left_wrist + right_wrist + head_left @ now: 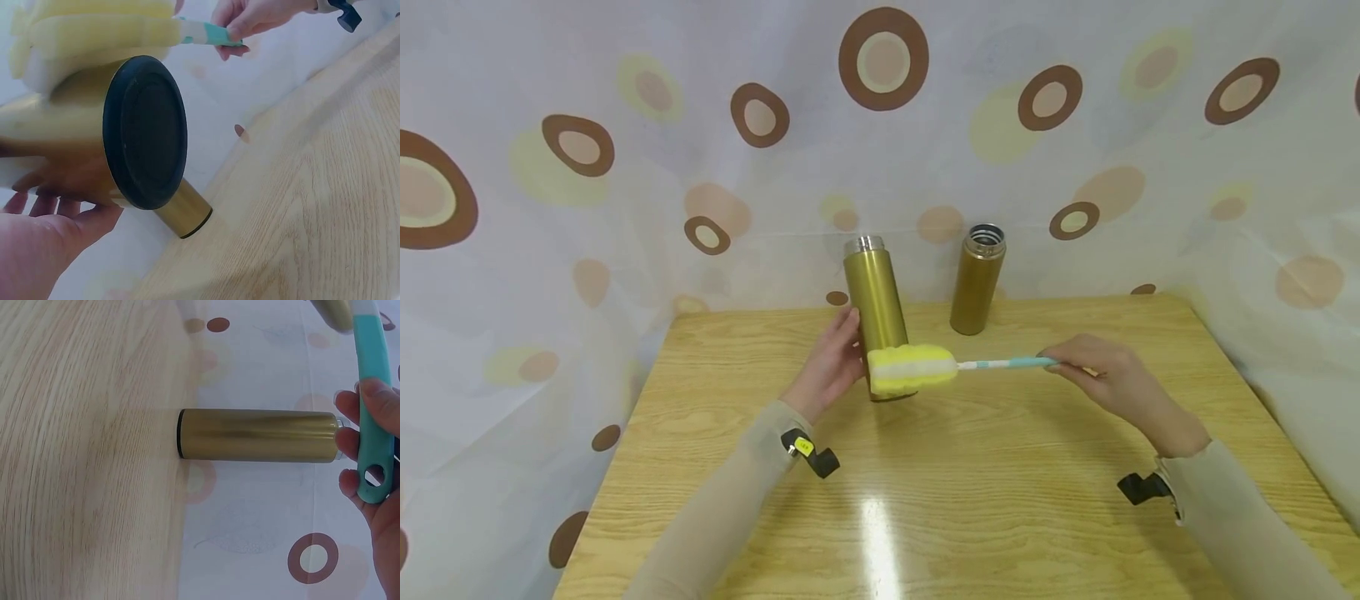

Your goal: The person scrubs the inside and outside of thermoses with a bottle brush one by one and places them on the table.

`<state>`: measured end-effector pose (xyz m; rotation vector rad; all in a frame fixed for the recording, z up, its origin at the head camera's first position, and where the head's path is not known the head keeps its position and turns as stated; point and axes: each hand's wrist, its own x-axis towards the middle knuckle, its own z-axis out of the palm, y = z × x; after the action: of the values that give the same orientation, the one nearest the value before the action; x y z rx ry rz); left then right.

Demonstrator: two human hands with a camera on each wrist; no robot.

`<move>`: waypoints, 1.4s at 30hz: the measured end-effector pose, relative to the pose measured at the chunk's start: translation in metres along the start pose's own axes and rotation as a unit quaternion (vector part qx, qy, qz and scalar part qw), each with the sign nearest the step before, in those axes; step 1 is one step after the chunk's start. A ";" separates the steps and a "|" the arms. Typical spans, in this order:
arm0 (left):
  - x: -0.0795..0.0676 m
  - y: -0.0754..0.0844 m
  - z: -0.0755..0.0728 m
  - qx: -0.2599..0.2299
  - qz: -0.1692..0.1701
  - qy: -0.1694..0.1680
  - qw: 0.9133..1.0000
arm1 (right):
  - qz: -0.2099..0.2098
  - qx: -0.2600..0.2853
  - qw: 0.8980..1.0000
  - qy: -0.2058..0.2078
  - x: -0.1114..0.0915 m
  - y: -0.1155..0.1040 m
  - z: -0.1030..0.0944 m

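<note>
My left hand grips a gold thermos bottle from its left side, holding it tilted above the table. Its steel neck has no lid on it, and the black base faces the left wrist camera. In my right hand is the teal-and-white handle of a bottle brush, pinched between thumb and fingers near the end with the hole. The brush's yellow and white sponge head lies across the lower front of the bottle in the head view; whether it touches the bottle I cannot tell.
A second gold thermos bottle, lidless, stands upright at the back of the wooden table, right of the held one. Behind the table hangs a white sheet with brown and yellow circles.
</note>
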<state>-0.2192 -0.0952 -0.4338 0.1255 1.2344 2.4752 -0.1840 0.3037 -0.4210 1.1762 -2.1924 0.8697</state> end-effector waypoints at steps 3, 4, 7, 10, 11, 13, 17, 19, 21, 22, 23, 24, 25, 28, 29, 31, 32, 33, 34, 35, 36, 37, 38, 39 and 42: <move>-0.001 0.001 -0.001 -0.004 -0.001 0.000 1.000 | -0.018 0.015 1.000 -0.007 0.000 0.001 0.000; -0.001 0.001 -0.001 -0.004 -0.001 -0.003 1.000 | -0.020 0.016 1.000 -0.010 0.000 0.001 0.000; 0.000 0.000 -0.003 -0.003 -0.003 -0.011 1.000 | -0.007 0.013 1.000 -0.015 0.000 0.001 -0.001; 0.000 -0.002 -0.004 0.007 -0.008 -0.014 1.000 | 0.014 -0.013 1.000 -0.007 0.002 -0.001 -0.002; 0.000 -0.003 -0.004 0.010 -0.012 -0.010 1.000 | 0.019 -0.023 1.000 -0.003 0.003 -0.001 -0.002; -0.001 -0.004 -0.004 0.020 -0.023 -0.001 1.000 | 0.025 -0.039 0.999 0.009 0.005 -0.002 -0.002; -0.002 -0.007 -0.002 0.034 -0.047 0.002 0.998 | 0.034 -0.049 0.998 0.034 0.011 -0.004 -0.002; -0.003 -0.008 -0.001 0.034 -0.053 -0.008 0.998 | 0.046 -0.055 0.996 0.044 0.012 -0.004 -0.003; -0.004 -0.010 0.000 0.033 -0.056 -0.019 0.998 | 0.058 -0.063 0.995 0.051 0.014 -0.004 -0.004; -0.004 -0.011 -0.001 0.033 -0.057 -0.026 0.997 | 0.061 -0.068 0.994 0.056 0.015 -0.003 -0.004; -0.004 -0.012 -0.001 0.036 -0.055 -0.034 0.997 | 0.066 -0.073 0.993 0.060 0.016 -0.003 -0.004; -0.004 -0.013 -0.001 0.043 -0.053 -0.043 0.997 | 0.069 -0.077 0.993 0.065 0.016 -0.002 -0.004; -0.004 -0.014 -0.001 0.048 -0.050 -0.053 0.996 | 0.071 -0.079 0.992 0.069 0.017 -0.001 -0.004; -0.004 -0.018 -0.003 0.061 -0.039 -0.076 0.994 | 0.071 -0.093 0.989 0.089 0.020 0.000 -0.004; -0.004 -0.018 -0.004 0.063 -0.037 -0.080 0.994 | 0.071 -0.098 0.988 0.094 0.021 0.001 -0.004; -0.005 -0.020 -0.005 0.067 -0.036 -0.084 0.994 | 0.075 -0.107 0.986 0.101 0.022 0.001 -0.004; -0.005 -0.020 -0.005 0.067 -0.037 -0.084 0.994 | 0.078 -0.108 0.986 0.105 0.022 0.001 -0.004; -0.005 -0.021 -0.005 0.067 -0.038 -0.083 0.994 | 0.080 -0.107 0.985 0.106 0.023 0.000 -0.003; -0.005 -0.021 -0.004 0.066 -0.038 -0.081 0.994 | 0.083 -0.105 0.985 0.108 0.023 0.000 -0.003; -0.005 -0.021 -0.004 0.064 -0.038 -0.079 0.994 | 0.084 -0.102 0.985 0.109 0.023 0.000 -0.002; -0.005 -0.020 -0.003 0.062 -0.036 -0.075 0.995 | 0.084 -0.098 0.986 0.109 0.023 0.000 -0.001; -0.005 -0.020 -0.002 0.057 -0.035 -0.070 0.995 | 0.080 -0.093 0.986 0.108 0.023 0.000 -0.001; -0.005 -0.019 -0.001 0.053 -0.032 -0.066 0.996 | 0.079 -0.088 0.988 0.102 0.023 0.000 -0.001; -0.004 -0.018 -0.001 0.050 -0.029 -0.061 0.996 | 0.075 -0.081 0.989 0.097 0.022 0.000 0.000; -0.003 -0.014 0.000 0.044 -0.020 -0.046 0.998 | 0.054 -0.062 0.994 0.075 0.019 0.001 0.001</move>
<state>-0.2122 -0.0890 -0.4443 0.2336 1.2945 2.3537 -0.1944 0.2936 -0.4091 0.9110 -2.1678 0.8234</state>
